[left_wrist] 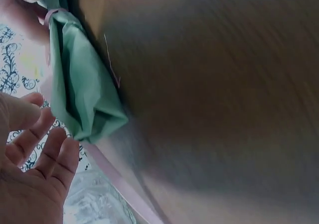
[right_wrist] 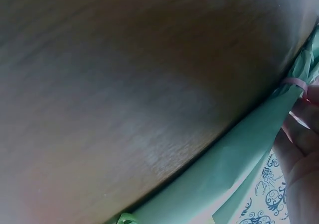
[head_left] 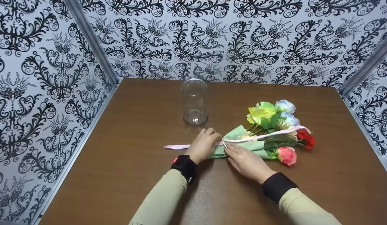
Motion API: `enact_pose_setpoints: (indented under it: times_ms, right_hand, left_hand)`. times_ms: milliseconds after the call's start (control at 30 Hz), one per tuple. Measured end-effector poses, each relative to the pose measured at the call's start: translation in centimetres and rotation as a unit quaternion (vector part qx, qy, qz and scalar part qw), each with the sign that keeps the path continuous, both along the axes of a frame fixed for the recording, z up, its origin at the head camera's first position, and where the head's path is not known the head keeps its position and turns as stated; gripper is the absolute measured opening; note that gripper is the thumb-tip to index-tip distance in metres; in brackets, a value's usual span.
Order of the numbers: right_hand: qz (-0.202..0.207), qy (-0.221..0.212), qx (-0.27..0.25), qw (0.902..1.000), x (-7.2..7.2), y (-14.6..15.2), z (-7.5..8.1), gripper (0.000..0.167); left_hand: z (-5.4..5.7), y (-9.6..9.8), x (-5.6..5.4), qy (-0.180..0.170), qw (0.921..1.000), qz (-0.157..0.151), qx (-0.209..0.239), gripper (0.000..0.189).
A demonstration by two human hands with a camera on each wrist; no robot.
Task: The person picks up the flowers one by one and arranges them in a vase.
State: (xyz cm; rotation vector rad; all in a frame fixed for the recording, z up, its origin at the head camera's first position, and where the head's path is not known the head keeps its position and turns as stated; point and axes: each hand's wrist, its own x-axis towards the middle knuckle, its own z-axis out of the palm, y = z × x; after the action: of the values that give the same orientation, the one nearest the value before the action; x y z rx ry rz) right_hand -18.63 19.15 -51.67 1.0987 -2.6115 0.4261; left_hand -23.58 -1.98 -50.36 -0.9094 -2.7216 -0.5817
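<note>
A bouquet of artificial flowers lies on the table, wrapped in green paper (head_left: 254, 146) with a pink ribbon (head_left: 268, 135) tied round its narrow part. My left hand (head_left: 204, 145) is at the stem end with its fingers bent, pinching the ribbon beside the tie. In the left wrist view its thumb (left_wrist: 25, 113) and fingertips are close together at the ribbon, the other fingers loosely bent. From the near side, my right hand (head_left: 248, 162) pinches ribbon at the knot, against the paper. The exact grip of its fingertips (right_wrist: 299, 119) is partly hidden.
Behind the left hand stands a clear glass vase (head_left: 195, 101). Yellow, pale blue, red and pink flower heads (head_left: 286, 155) spread to the right. One ribbon tail (head_left: 177, 146) lies leftward on the brown table (head_left: 124, 125). Patterned walls (head_left: 212, 40) enclose the back and sides.
</note>
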Motion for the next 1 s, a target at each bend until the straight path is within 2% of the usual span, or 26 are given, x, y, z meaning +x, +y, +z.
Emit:
enact_pose_setpoints:
  times_ms: [133,233,300,400,500,633,700,767,1000]
  right_hand:
    - [-0.012,-0.044,0.001,0.9990,0.2,-0.1,0.1,0.041]
    - [-0.020,-0.075,0.001,0.9970,0.4,-0.4,0.2,0.043]
    - [-0.026,-0.079,-0.017,0.9964,0.4,-0.5,0.2,0.042]
    - [-0.032,-0.048,-0.072,0.9958,0.0,-0.7,0.1,0.037]
    - [-0.045,0.020,-0.120,0.9915,-0.4,-0.9,0.0,0.028]
    - [-0.083,0.103,-0.120,0.9840,-0.7,-0.9,-0.2,0.019]
    - [-0.100,0.116,-0.116,0.9814,-0.8,-0.9,-0.3,0.017]
    - [-0.112,0.107,-0.114,0.9814,-0.8,-1.1,-0.4,0.017]
    - [-0.153,0.020,-0.091,0.9838,-0.8,-1.7,-0.9,0.018]
  left_hand:
    - [-0.3,0.5,0.0,-0.021,0.9997,0.007,0.003,0.033]
    - [-0.5,0.6,0.0,-0.027,0.9995,0.013,0.004,0.034]
    - [-0.7,0.7,0.1,-0.020,0.9997,0.014,0.006,0.032]
    - [-0.8,0.8,0.1,0.007,0.9999,0.016,0.000,0.027]
    - [-1.0,1.0,0.0,0.042,0.9986,0.024,-0.021,0.023]
    - [-1.2,1.2,0.1,0.079,0.9954,0.035,-0.040,0.020]
    - [-1.2,1.2,0.1,0.091,0.9942,0.037,-0.044,0.020]
    - [-1.2,1.3,0.2,0.094,0.9935,0.041,-0.049,0.020]
    - [-1.3,1.4,0.3,0.096,0.9926,0.049,-0.057,0.018]
